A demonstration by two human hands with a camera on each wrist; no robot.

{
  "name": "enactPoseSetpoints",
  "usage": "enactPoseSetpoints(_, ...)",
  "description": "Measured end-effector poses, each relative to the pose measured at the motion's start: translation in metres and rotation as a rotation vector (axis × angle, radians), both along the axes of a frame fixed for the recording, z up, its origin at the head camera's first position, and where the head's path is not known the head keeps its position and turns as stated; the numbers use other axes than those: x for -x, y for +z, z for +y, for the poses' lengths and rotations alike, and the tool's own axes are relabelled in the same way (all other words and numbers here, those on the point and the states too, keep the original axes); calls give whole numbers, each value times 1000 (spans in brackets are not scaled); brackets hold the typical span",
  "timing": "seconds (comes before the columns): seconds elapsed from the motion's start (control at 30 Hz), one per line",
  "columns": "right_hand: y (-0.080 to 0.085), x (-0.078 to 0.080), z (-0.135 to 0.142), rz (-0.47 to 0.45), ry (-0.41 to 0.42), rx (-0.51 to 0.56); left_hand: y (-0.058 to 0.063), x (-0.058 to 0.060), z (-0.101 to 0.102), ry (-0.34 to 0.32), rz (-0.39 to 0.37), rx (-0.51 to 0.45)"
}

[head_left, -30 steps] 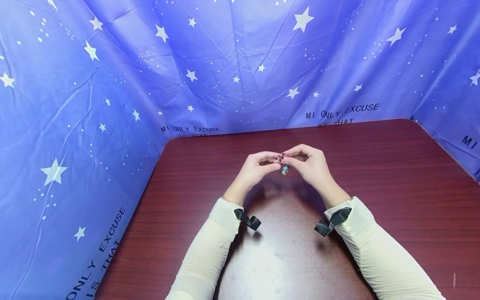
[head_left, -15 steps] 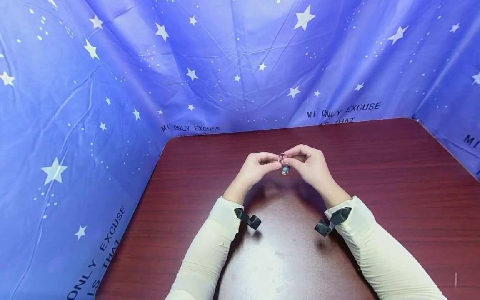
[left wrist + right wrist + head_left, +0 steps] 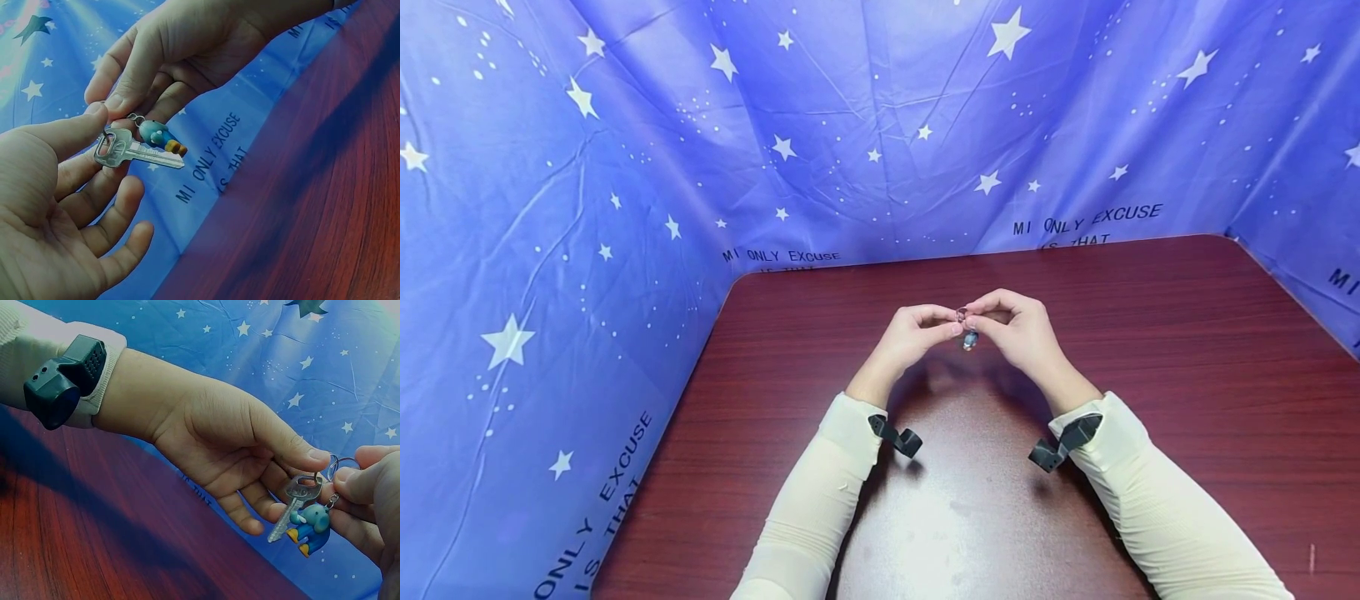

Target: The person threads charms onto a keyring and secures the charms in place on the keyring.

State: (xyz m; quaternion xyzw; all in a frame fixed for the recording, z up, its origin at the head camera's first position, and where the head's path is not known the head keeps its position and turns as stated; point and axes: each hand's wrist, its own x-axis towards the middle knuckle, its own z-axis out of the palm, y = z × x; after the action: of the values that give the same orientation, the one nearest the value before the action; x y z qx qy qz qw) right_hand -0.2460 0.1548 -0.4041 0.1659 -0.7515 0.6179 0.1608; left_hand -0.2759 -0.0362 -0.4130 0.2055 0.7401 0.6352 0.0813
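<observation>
Both hands meet over the table, around a metal key ring (image 3: 342, 461) with a silver key and a small figure charm on it. My left hand (image 3: 912, 337) pinches the ring between thumb and index finger, close to where the key (image 3: 140, 152) hangs by its head. The right hand (image 3: 1017, 327) pinches the ring's other side, near the short chain (image 3: 333, 500) of the charm. That charm (image 3: 310, 528) is a blue elephant-like figure with yellow feet, dangling beside the key. Fingertips hide part of the ring in each view.
A glossy dark red wood-grain table (image 3: 1195, 350) lies under the hands. Blue curtains (image 3: 850, 100) with white stars and lettering stand behind it and along both sides. Black wrist cameras (image 3: 1065, 444) are strapped over the cream sleeves (image 3: 808, 500).
Both hands stay almost in place, still pinching the key ring. The ring shifts slightly between the fingertips, and the charm sways a little below.
</observation>
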Motion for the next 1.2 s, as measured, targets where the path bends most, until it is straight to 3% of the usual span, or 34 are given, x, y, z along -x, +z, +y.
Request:
enactPoseSetpoints(0.3,-2,3,2,1,-28,38,-1,1,1,-61,56,-67)
enactPoseSetpoints(0.6,-3,4,2,11,-15,41,-2,1,1,-9,57,-45)
enactPoseSetpoints(1.2,-3,2,1,0,-9,17,-1,0,1,14,7,-53)
